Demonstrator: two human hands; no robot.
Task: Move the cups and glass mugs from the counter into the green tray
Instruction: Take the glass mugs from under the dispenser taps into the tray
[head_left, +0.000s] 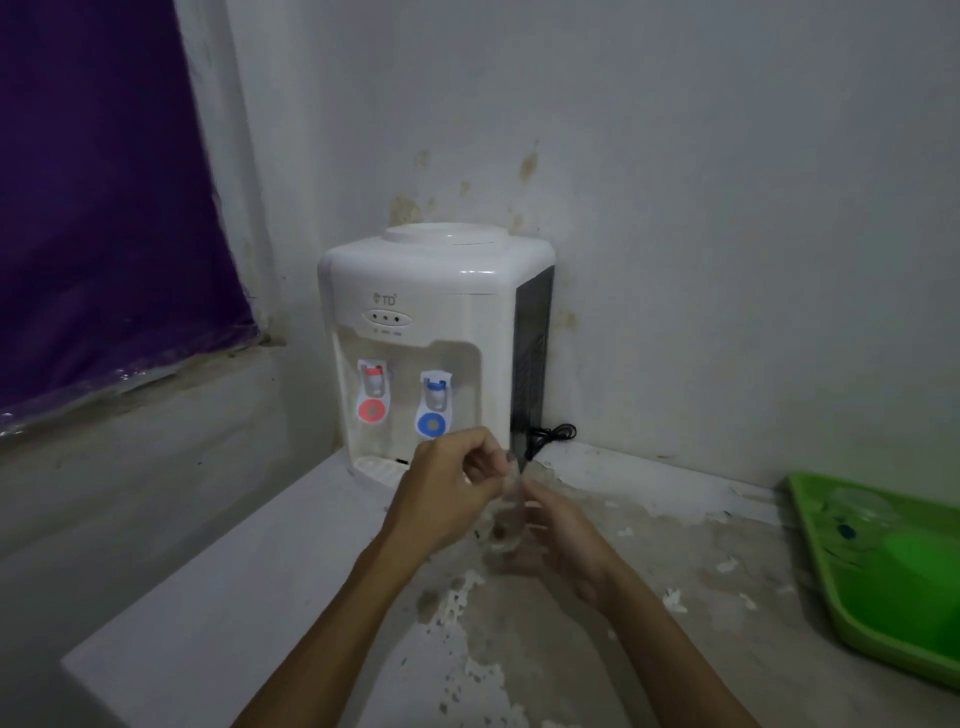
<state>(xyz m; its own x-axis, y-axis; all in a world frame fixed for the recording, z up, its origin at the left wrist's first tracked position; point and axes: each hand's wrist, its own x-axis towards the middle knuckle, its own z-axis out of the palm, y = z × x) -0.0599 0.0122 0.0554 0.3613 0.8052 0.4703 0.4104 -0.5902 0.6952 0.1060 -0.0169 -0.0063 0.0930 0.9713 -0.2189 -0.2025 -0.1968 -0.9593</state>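
A person's two bare forearms are reaching in from the bottom edge, meeting over the worn, paint-flaked table (649, 545) in a dim corner. Between them, a clear glass (506, 525) is being held just in front of the water dispenser; blur is making it hard to tell whether it has a handle. The left hand (447, 493) is curling its fingers closed at the rim of the glass, and the right hand (563, 530) is wrapping around its side and base, so both are clamped on it. Whether the glass is resting on the table or is raised off it cannot be told.

The step in hand appears to be the pick-up of one more piece for the tray. Off to the right, well apart from the hands, the green tray (826, 561) is sitting at the table's edge, only partly in frame, with what looks like a clear glass piece (857, 506) and a green cup (914, 558) already lying in it.

The next move is calling for a carry to the right across the bare table, with the glass kept upright and set down in a free part of the tray without knocking what is there.

Behind the hands, the white water dispenser (431, 332) is standing against the stained wall (701, 208), a black cord (553, 434) coiling at its foot, and a purple curtain (104, 208) is covering the window at far left.
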